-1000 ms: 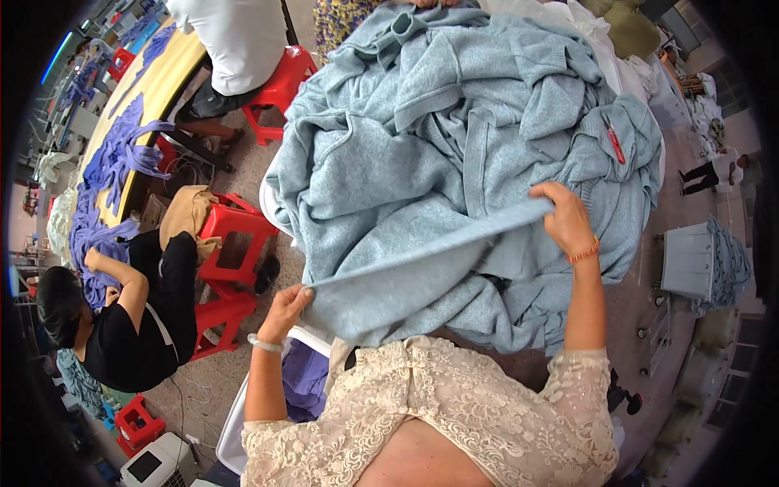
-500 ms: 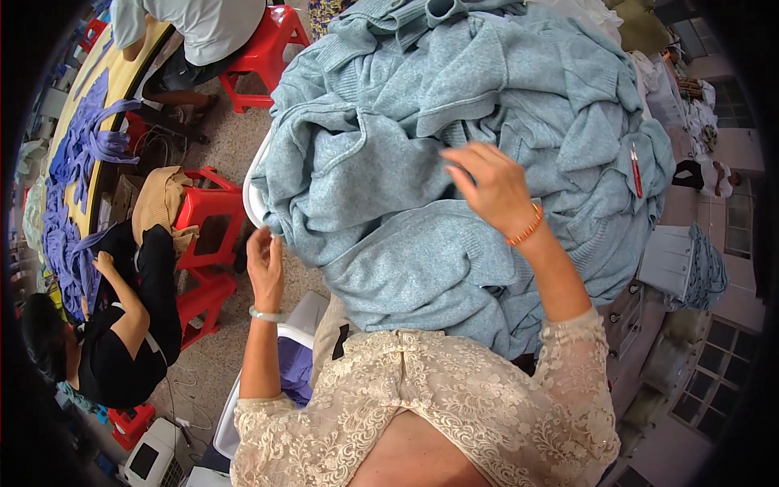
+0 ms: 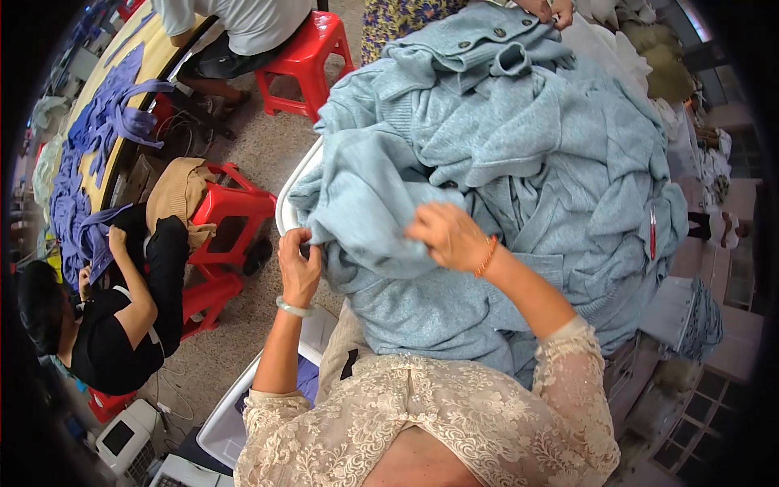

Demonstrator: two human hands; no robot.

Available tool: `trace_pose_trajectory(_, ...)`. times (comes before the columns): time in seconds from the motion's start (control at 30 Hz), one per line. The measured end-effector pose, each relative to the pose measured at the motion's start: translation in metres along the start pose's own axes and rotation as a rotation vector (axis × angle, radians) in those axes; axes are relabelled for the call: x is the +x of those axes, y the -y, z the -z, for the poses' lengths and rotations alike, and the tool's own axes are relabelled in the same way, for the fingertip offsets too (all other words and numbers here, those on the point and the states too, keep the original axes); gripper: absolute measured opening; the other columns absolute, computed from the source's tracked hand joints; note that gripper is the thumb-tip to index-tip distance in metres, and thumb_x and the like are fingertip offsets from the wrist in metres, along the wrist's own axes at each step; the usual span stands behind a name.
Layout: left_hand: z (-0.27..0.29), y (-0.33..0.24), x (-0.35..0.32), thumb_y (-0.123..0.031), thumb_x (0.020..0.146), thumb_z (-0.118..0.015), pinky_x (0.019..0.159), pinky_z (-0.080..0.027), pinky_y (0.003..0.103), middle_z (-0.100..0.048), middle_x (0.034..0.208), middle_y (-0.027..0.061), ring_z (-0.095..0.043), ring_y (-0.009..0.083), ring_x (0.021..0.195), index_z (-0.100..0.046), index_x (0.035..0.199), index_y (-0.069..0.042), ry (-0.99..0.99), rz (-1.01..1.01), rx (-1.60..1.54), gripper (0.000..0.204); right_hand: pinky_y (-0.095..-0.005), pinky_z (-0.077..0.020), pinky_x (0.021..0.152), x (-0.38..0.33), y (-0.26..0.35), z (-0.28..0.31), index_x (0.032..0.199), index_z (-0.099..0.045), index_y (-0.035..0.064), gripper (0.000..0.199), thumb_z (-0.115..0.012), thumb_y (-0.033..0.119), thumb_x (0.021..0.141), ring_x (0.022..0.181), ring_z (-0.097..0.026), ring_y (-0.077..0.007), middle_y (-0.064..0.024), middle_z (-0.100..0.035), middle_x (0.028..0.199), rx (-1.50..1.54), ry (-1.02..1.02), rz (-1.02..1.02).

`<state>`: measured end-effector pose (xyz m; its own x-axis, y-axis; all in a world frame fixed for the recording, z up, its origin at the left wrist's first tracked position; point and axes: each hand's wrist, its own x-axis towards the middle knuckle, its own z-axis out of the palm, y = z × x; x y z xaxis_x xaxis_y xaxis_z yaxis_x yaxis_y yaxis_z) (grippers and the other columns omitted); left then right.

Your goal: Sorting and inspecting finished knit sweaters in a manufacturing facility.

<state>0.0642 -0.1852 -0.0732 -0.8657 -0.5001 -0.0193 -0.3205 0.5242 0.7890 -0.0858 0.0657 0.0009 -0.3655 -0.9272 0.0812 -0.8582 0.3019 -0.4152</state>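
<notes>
A big heap of light blue knit cardigans [image 3: 552,162] lies before me, and buttons show on one at the far end. At the heap's near left, one knit garment [image 3: 365,191] is lifted and slightly blurred. My left hand [image 3: 300,264] pinches its left edge beside the white rim underneath. Closed on the same garment, my right hand [image 3: 450,235] bunches the cloth farther right. Its fingertips are partly hidden by the folds. A slim red-handled tool [image 3: 652,231] with a pale tip rests on the right side of the heap.
The white container rim [image 3: 288,191] curves along the heap's left. Red stools [image 3: 308,65] stand on the speckled floor. A person in black [image 3: 118,333] handles purple knitwear at the left table. Another person's hands [image 3: 552,10] touch the far end. A white bin [image 3: 223,422] stands lower left.
My right hand has moved left and down and gripped the garment, lifting its cloth. The left hand has come right to its edge. The whole view has shifted a little.
</notes>
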Motion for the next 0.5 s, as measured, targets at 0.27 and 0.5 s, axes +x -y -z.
trace_pose_trajectory(0.27, 0.037, -0.024, -0.017, -0.011, 0.078, -0.063, 0.102, -0.027, 0.033, -0.044, 0.127, 0.0113, -0.041, 0.0199, 0.117, -0.051, 0.09, -0.006, 0.71, 0.203, -0.84, 0.018, -0.0388, -0.0454, 0.077, -0.049, 0.002, -0.018, 0.104, -0.064, 0.0107, 0.033, -0.07, 0.025, 0.074, 0.086, -0.056, -0.0278, -0.0125, -0.057, 0.086, 0.254, 0.536, -0.275)
trace_pose_trajectory(0.5, 0.015, -0.05, -0.01, -0.011, 0.077, -0.069, 0.082, -0.041, 0.023, -0.057, 0.099, 0.0036, -0.052, 0.0094, 0.09, -0.042, 0.123, -0.004, 0.504, 0.192, -0.714, 0.054, -0.0448, -0.0314, 0.102, 0.046, -0.017, 0.003, 0.119, -0.055, 0.0157, 0.04, -0.054, 0.009, 0.08, 0.117, -0.047, -0.025, -0.0061, -0.052, 0.12, -0.329, -0.183, 0.063)
